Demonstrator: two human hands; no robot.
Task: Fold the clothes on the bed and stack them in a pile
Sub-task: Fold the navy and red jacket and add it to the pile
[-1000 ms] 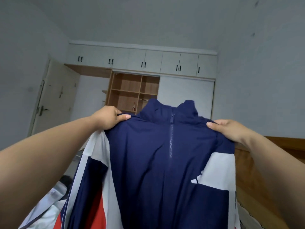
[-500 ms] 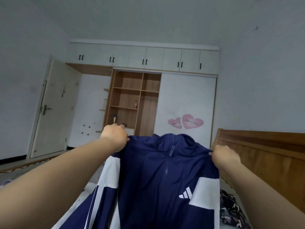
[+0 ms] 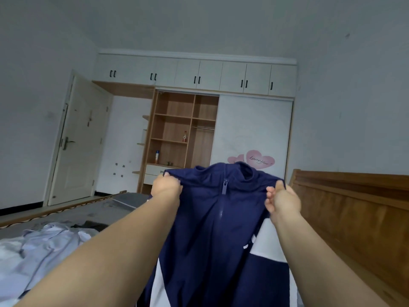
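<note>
You hold a navy zip-up jacket up by its shoulders above the bed, arms stretched out in front of you. Your left hand grips the left shoulder seam with fingers curled into the fabric; your right hand pinches the right shoulder between thumb and fingers. The two hands are well apart, with the stand-up collar and zipper pull between them. The jacket faces you (zip closed, white panels showing low on both sides) and hangs down out of the bottom of the view. To your left, a rumpled pale blue shirt lies on the bed, with a dark garment just beyond it. A wooden headboard runs along the right. Across the room stand a wardrobe with open wooden shelves, a white sliding door bearing pink heart stickers, and a closed room door.
</note>
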